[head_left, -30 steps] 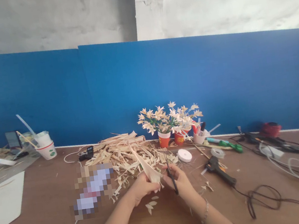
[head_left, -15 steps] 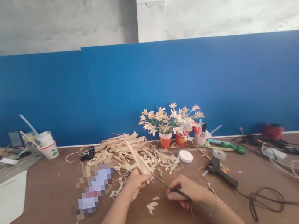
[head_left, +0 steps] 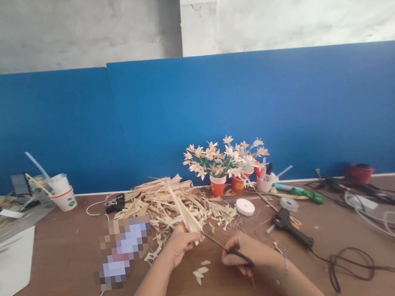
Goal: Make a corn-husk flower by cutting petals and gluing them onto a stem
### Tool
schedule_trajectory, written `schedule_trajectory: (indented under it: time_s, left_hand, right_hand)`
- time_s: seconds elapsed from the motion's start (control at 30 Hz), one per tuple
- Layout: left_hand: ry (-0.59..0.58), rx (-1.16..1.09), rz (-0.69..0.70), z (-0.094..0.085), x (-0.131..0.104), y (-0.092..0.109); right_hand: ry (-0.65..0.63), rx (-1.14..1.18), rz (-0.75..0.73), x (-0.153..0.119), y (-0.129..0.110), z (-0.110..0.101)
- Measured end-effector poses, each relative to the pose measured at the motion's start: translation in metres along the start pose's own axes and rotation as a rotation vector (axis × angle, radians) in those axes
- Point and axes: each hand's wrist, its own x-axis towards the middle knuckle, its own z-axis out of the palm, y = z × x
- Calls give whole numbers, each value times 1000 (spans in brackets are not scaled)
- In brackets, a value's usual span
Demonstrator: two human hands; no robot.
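Note:
A pale, pointed corn husk (head_left: 185,212) is pinched in my left hand (head_left: 180,245), its tip slanting up and away. My right hand (head_left: 242,254) grips black-handled scissors (head_left: 216,242), whose blades reach the husk's lower right edge by my left fingers. Whether the blades are apart there is too small to tell. Several small cut petals (head_left: 200,271) lie on the brown table between my hands. Behind my left hand spreads a heap of dry husk pieces (head_left: 153,200).
Husk flowers (head_left: 217,157) stand in red cups (head_left: 218,185) at the back. A white tape roll (head_left: 244,207), a black glue gun (head_left: 291,228) and looping cables (head_left: 349,264) lie to the right. Leftward are a blurred-out phone-like object (head_left: 124,251), a white sheet (head_left: 12,272) and paper cups (head_left: 65,198).
My hands, the husk and the scissors stay almost in place, the husk tip shifting slightly. A dark blue object has appeared over the white sheet at the left edge.

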Motion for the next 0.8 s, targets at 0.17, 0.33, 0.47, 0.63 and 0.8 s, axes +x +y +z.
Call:
schedule_trajectory:
  time_s: [0.17,0.33,0.47,0.63,0.8]
  left_hand:
    - [13,-13,13,-2,0,0]
    - [-9,-39,24,-2,-1,3]
    - [-13,-27,1,-1,-2,3]
    - [-9,-56,-16,-1,-3,1]
    - [-10,-75,-4,-2,0,-1]
  right_hand:
    - [6,18,-2,1,5,-2]
    - [-7,4,6,2,4,-3]
    - [-2,-5,-13,0,1,0]
    - [6,-31,-13,2,1,2]
    - [24,-64,-20,3,2,3]
